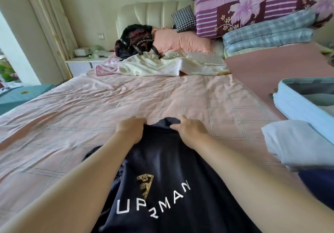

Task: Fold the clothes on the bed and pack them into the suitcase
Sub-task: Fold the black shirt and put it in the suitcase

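A navy T-shirt [162,169] with white letters and a gold emblem lies lengthwise on the pink checked bed [126,102], stretching from the near edge toward the middle. My left hand [131,129] grips its far edge on the left side, fingers curled into the cloth. My right hand [189,131] grips the same edge on the right side. An open light blue suitcase [296,104] sits at the right edge of the bed. A folded white garment [296,142] lies in front of the suitcase.
A crumpled cream and pink blanket [153,66], a black bag [135,41] and pink pillows [180,41] lie at the headboard. Folded quilts [262,21] are stacked at the back right. A nightstand [85,60] stands at the left, and a dark blue item [318,182] lies under the white garment.
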A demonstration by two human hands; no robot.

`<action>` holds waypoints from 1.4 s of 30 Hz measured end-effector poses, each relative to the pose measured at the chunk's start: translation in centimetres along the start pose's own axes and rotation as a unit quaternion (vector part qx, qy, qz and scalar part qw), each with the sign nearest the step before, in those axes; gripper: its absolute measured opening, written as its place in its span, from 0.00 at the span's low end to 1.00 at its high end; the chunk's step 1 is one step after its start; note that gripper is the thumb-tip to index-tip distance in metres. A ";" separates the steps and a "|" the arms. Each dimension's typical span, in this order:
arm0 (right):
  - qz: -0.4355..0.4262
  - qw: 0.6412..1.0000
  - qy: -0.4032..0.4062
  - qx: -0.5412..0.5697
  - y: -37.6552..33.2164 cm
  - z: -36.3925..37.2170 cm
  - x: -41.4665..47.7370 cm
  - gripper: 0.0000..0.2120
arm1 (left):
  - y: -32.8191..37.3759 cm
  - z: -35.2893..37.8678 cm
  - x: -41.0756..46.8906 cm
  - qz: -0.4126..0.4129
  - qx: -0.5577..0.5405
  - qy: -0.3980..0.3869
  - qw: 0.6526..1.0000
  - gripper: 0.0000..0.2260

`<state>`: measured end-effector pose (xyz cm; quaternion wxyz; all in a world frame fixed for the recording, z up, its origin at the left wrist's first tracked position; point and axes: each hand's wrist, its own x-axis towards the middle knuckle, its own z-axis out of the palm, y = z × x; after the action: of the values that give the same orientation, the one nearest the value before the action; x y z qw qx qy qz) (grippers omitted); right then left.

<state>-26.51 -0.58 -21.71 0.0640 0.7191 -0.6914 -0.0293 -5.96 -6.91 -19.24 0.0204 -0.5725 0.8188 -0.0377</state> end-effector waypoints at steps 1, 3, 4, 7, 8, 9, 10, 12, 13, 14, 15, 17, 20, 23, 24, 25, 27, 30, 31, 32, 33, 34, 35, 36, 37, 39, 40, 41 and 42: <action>0.022 0.999 0.018 -0.022 1.2 -0.1 -0.4 0.19 | 1.2 -0.3 0.7 0.011 -0.047 0.031 0.998 0.17; 0.076 0.993 0.053 -0.070 4.1 -0.1 -1.3 0.17 | 4.1 -0.9 1.8 0.045 -0.155 0.101 0.982 0.16; 0.103 0.988 0.059 -0.101 5.8 -0.1 -1.8 0.16 | 5.8 -1.3 2.3 0.068 -0.205 0.123 0.969 0.18; 0.179 0.970 0.018 -0.164 10.5 -0.1 -3.9 0.13 | 9.6 -1.9 2.4 0.116 -0.309 0.074 0.941 0.28; 0.200 0.963 -0.004 -0.178 11.6 -0.1 -4.5 0.13 | 10.1 -1.8 2.3 0.119 -0.315 0.061 0.940 0.31; 0.215 0.957 -0.023 -0.193 12.3 0.0 -5.0 0.12 | 10.0 -1.7 2.1 0.111 -0.317 0.054 0.940 0.32; 0.222 0.952 -0.035 -0.209 12.5 0.2 -5.2 0.12 | 9.5 -1.6 1.8 0.094 -0.319 0.052 0.942 0.33; 0.217 0.952 -0.023 -0.214 11.8 0.1 -5.0 0.13 | 7.6 -0.9 1.5 0.056 -0.276 0.039 0.959 0.29; 0.204 0.959 0.005 -0.198 11.0 -0.1 -4.7 0.13 | 6.5 -0.6 1.4 0.045 -0.220 0.013 0.974 0.24; 0.183 0.967 0.041 -0.170 10.0 -0.4 -4.3 0.14 | 5.3 -0.4 1.1 0.037 -0.166 -0.020 0.985 0.17; 0.150 0.977 0.074 -0.132 8.9 -0.9 -3.7 0.14 | 4.2 -0.2 0.7 0.030 -0.128 -0.053 0.990 0.16; 0.065 0.993 0.084 -0.051 6.3 -1.6 -2.1 0.18 | 2.5 0.2 -0.2 0.018 -0.110 -0.144 0.983 0.25; -0.009 0.996 -0.026 0.089 2.0 -2.2 0.1 0.32 | 1.0 0.2 -1.9 0.008 -0.140 -0.206 0.968 0.24; -0.046 0.983 -0.139 0.111 -0.6 -2.8 1.3 0.35 | -0.2 -0.7 -2.8 0.025 -0.190 -0.246 0.950 0.15; -0.051 0.984 -0.140 0.095 -0.9 -3.0 1.5 0.30 | -0.6 -1.0 -3.0 0.034 -0.230 -0.267 0.935 0.12; -0.054 0.986 -0.134 0.085 -1.0 -3.3 1.7 0.23 | -1.0 -1.4 -3.2 0.039 -0.300 -0.291 0.907 0.09; -0.030 0.987 -0.124 0.093 -0.6 -3.5 2.0 0.06 | -1.7 -2.3 -3.3 0.004 -0.459 -0.305 0.834 0.08; 0.046 0.978 -0.020 0.203 0.7 -3.2 3.0 0.12 | -2.5 -3.7 -1.4 0.007 -0.364 -0.140 0.921 0.11; 0.067 0.969 0.039 0.235 1.0 -3.3 3.3 0.11 | -2.8 -4.0 -0.3 0.011 -0.272 -0.039 0.962 0.11; 0.081 0.959 0.105 0.251 1.0 -3.4 3.6 0.10 | -3.0 -4.2 0.6 0.005 -0.199 0.063 0.978 0.12; 0.093 0.947 0.163 0.259 1.0 -3.6 4.0 0.08 | -3.1 -4.5 1.3 -0.003 -0.165 0.144 0.976 0.13; 0.108 0.936 0.194 0.272 0.9 -3.8 4.4 0.06 | -3.1 -4.4 2.0 -0.007 -0.142 0.189 0.972 0.16; 0.121 0.931 0.187 0.290 0.7 -4.0 4.8 0.05 | -3.2 -4.1 2.3 -0.010 -0.119 0.196 0.973 0.20; 0.130 0.934 0.140 0.301 0.4 -4.0 5.1 0.09 | -3.4 -3.6 2.4 -0.021 -0.104 0.165 0.981 0.25; 0.134 0.941 0.070 0.303 0.1 -3.7 5.1 0.17 | -3.8 -2.7 2.2 -0.041 -0.107 0.117 0.987 0.28; 0.136 0.951 -0.036 0.276 -0.8 -2.7 4.6 0.29 | -5.2 -0.5 1.4 -0.094 -0.122 0.006 0.988 0.30; 0.125 0.961 -0.039 0.246 -1.4 -2.1 4.2 0.30 | -5.9 0.7 1.0 -0.101 -0.118 -0.040 0.987 0.28; 0.100 0.972 -0.023 0.212 -2.1 -1.6 3.6 0.29 | -6.5 1.6 0.6 -0.092 -0.115 -0.065 0.987 0.25; 0.070 0.980 -0.006 0.186 -2.8 -1.2 3.0 0.27 | -7.0 2.2 0.2 -0.081 -0.115 -0.055 0.988 0.20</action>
<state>-23.46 -3.39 -20.80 -0.0729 0.6684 -0.7335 0.0996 0.73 -9.62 -20.86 -0.0036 -0.6369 0.7660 0.0869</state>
